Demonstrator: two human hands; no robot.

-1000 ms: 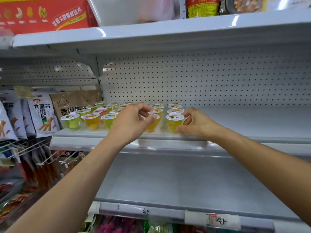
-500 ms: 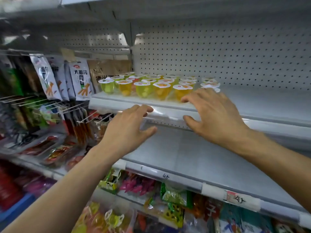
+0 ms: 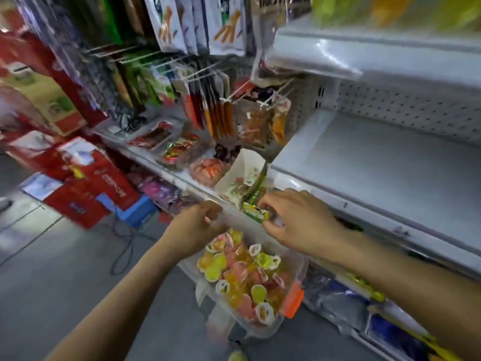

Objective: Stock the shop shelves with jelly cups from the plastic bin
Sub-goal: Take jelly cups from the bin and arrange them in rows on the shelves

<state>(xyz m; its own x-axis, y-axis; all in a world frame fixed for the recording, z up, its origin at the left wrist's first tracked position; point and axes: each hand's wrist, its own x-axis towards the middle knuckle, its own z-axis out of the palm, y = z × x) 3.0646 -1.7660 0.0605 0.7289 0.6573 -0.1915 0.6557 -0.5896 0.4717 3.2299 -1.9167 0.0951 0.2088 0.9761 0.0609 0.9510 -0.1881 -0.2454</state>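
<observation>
A clear plastic bin (image 3: 235, 324) with an orange latch sits low in front of the shelving, filled with several yellow, pink and green jelly cups (image 3: 242, 278). My left hand (image 3: 196, 227) hovers over the bin's far left end with loosely curled fingers and holds nothing. My right hand (image 3: 295, 222) hangs over the bin's far right end, fingers bent downward and nothing in them. Blurred yellow and green jelly cups (image 3: 377, 9) stand on the upper white shelf (image 3: 364, 56) at the top right.
A bare white shelf (image 3: 390, 165) runs below the stocked one. Snack packets (image 3: 221, 22) hang on hooks to the left. An open white box of sweets (image 3: 242, 173) stands just beyond my hands. Red cartons (image 3: 86, 178), a blue crate (image 3: 135, 207) and a cable (image 3: 125, 243) lie on the floor.
Both hands have come down from the jelly-cup shelf to just above the bin. My view has swung down and left, so the bin now fills the lower middle.
</observation>
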